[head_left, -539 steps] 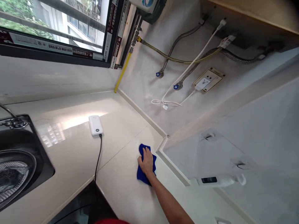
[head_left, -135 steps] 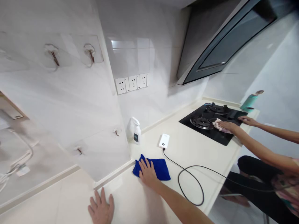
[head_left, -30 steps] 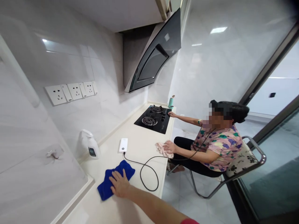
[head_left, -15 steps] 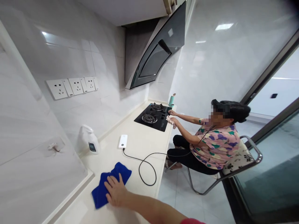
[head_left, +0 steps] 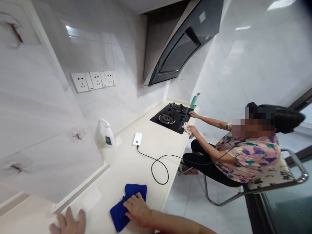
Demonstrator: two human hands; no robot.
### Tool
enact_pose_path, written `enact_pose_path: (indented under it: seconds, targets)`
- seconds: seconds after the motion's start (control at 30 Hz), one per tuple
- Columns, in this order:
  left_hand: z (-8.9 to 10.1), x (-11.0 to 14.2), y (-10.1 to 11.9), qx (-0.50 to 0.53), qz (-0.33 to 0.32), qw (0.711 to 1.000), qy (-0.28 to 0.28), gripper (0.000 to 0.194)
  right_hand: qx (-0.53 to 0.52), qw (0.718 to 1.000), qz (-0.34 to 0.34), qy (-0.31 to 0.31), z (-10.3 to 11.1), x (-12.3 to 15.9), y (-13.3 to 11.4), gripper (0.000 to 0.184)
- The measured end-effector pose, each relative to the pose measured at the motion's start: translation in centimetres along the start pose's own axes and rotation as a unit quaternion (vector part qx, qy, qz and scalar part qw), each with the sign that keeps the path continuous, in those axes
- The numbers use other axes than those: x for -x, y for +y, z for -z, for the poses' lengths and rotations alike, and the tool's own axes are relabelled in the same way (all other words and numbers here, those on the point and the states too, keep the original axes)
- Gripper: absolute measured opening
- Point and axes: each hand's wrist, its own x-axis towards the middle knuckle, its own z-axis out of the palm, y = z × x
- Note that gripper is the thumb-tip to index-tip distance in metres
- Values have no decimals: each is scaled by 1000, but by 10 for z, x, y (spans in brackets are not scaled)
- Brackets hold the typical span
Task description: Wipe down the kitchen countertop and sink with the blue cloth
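Note:
My right hand presses down on a blue cloth lying on the cream countertop, near its front edge; the fingers are bent over the cloth. My left hand rests flat on the counter at the bottom left, fingers stretched out, holding nothing. A white spray bottle stands by the wall behind the cloth. A white power bank lies further along, with a black cable looping from it.
Another person sits on a metal chair to the right, with a hand holding a pink cloth at the edge of a black gas hob. A teal bottle stands beyond the hob. Wall sockets and a range hood are above.
My right hand has slid the blue cloth nearer to me along the counter's front edge. My left hand has come into view, flat on the counter. The view swung left.

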Motion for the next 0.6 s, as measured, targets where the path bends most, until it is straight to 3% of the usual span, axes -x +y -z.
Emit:
enact_pose_path:
  seconds: [0.17,0.27,0.37,0.5,0.6]
  targets:
    - [-1,1,-1,-20,-3,1000,-9,90,-122,978,-67,152,45,-26,19,40]
    - [-2,2,-1,-17,-3,1000,-9,90,-104,964,-134,207,74,-45,32,49]
    - [0,3,0,-11,7,1000,-20,91,-8,972,-172,159,77,-57,47,63]
    - [3,4,3,-3,10,1000,-9,88,70,994,-77,33,47,-63,63,62]
    - [3,4,5,4,11,1000,-2,86,87,994,-54,32,30,-74,75,59]
